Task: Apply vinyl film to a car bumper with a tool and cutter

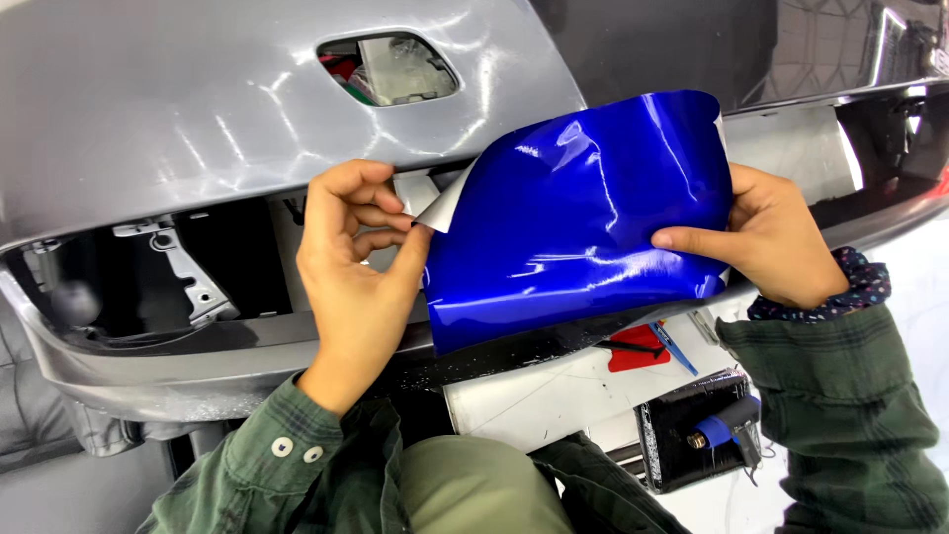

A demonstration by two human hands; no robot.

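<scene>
Head view: left hand [351, 262] pinching backing corner [440, 206] off blue vinyl sheet [578, 218]; right hand [776, 237] clamped on opposite edge (thumb across face). Risk: creasing or self-sticking between fingers against grey bumper [198, 109].

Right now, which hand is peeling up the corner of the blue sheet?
The left hand. Its fingers pinch the folded-back grey corner of the blue sheet, while the right hand just holds the opposite edge flat.
</scene>
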